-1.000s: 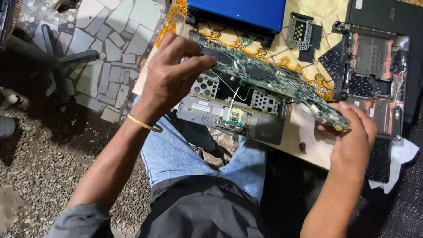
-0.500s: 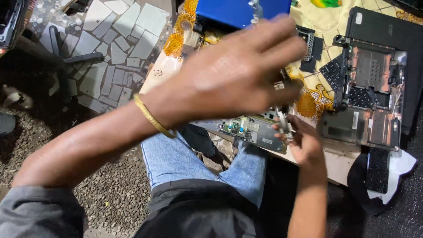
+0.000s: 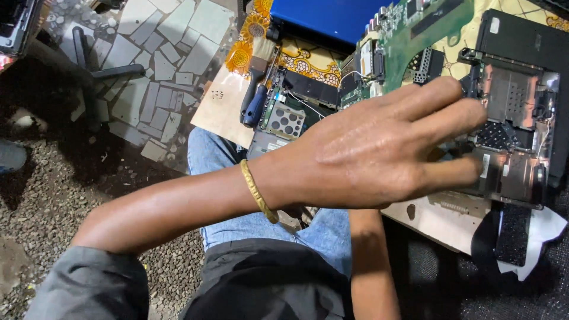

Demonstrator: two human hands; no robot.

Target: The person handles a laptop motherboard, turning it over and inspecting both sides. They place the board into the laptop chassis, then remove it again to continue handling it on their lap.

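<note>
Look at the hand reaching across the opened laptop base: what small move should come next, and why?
Probably lower the left hand a little onto the opened laptop base. Its spread fingers already hover over the base's metal plates, holding nothing. The green circuit board sits lifted above, clear of the base, so the base seems what the hand is after. The right hand is hidden behind the left.

green circuit board [image 3: 427, 29], bright blue laptop lid [image 3: 332, 18], yellow-orange flowery cloth [image 3: 249, 41], gold bangle [image 3: 259, 192], blue jeans [image 3: 237, 160], screwdriver [image 3: 256, 105] with a blue-black handle, pale grey mosaic floor tiles [image 3: 160, 53], black laptop shell [image 3: 521, 47]
</note>
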